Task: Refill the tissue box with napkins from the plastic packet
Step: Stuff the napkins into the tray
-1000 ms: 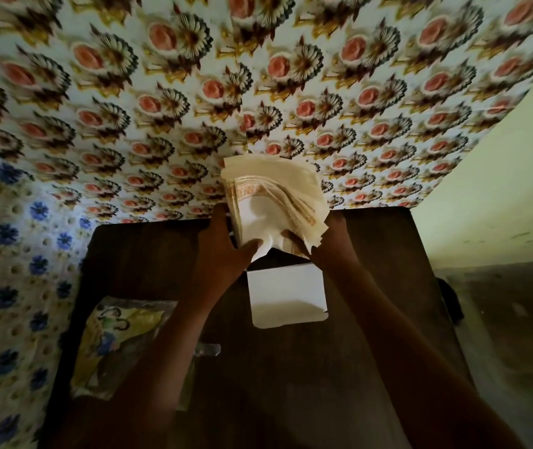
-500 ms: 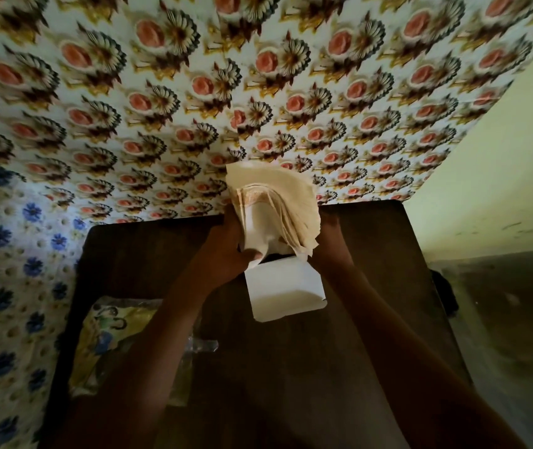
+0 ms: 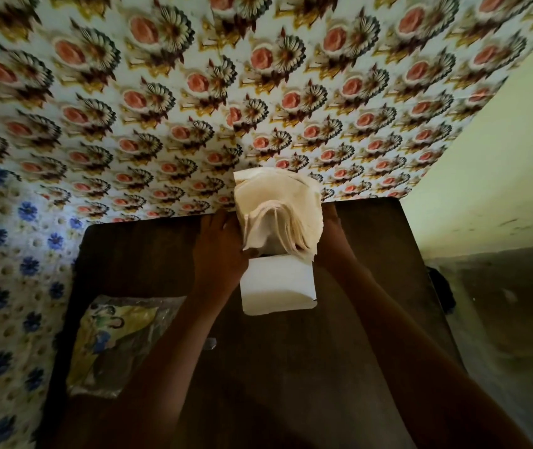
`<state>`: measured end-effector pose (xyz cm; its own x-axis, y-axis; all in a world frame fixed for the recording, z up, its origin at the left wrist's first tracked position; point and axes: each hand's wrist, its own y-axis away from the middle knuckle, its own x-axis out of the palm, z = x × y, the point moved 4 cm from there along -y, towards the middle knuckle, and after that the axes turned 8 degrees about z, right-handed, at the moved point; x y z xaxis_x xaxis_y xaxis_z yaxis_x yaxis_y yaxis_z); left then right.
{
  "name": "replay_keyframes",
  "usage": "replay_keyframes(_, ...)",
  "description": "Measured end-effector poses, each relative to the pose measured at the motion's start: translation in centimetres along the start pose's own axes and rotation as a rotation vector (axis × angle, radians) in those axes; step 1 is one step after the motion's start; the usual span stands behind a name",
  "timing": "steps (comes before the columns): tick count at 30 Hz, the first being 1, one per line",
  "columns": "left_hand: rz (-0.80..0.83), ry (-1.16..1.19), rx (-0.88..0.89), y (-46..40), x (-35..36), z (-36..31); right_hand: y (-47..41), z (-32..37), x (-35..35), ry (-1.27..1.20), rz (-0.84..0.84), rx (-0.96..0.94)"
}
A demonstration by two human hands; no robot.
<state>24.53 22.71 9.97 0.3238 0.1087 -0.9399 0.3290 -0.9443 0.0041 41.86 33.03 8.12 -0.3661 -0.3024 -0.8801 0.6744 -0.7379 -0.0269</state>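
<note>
A thick cream stack of napkins (image 3: pixel 278 212) stands bent over the top of a white tissue box (image 3: pixel 277 288) on the dark wooden table (image 3: pixel 291 367). The stack's lower end sits at the box's opening. My left hand (image 3: pixel 218 251) presses the stack's left side just above the box. Against the right side of the stack is my right hand (image 3: pixel 331 225), mostly hidden behind the napkins. The plastic packet (image 3: pixel 119 341), clear with a yellow and blue print, lies flat at the table's left, near my left forearm.
The table stands in a corner: flowered wallpaper (image 3: pixel 258 92) behind it, blue-flowered wallpaper (image 3: pixel 9 286) to its left. A plain pale wall (image 3: pixel 501 157) and dim floor lie to the right of the table's edge.
Both hands have lowered the napkin stack toward the box, and the stack has bent into a tighter bundle. The box and packet have stayed in place.
</note>
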Motion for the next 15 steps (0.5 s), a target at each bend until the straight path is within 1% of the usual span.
replay_keyframes(2,0.019,0.17,-0.013,-0.5,0.1,0.5,-0.2,0.5,-0.4,0.048,0.118,0.084)
replay_keyframes(5,0.079,0.353,-0.027,-1.6,-0.1,0.7,-0.4,0.7,-1.1,0.102,0.111,0.097)
replay_keyframes(7,0.111,0.537,-0.04,-1.6,-0.3,0.8,-0.5,0.4,-1.1,0.049,0.107,0.136)
replay_keyframes(8,0.106,0.589,-0.056,-1.5,-0.3,0.9,-0.5,0.4,-1.1,0.016,0.114,0.14)
replay_keyframes(9,0.089,0.616,-0.073,-1.2,-0.3,1.0,-0.5,0.5,-1.2,0.006,0.122,0.143)
replay_keyframes(12,0.036,0.601,-0.106,-1.0,-0.4,1.1,-0.6,0.7,-1.3,-0.007,0.144,0.139)
replay_keyframes(15,0.014,0.605,-0.031,-1.2,-0.8,0.7,-0.5,0.3,-1.3,-0.064,0.136,0.172)
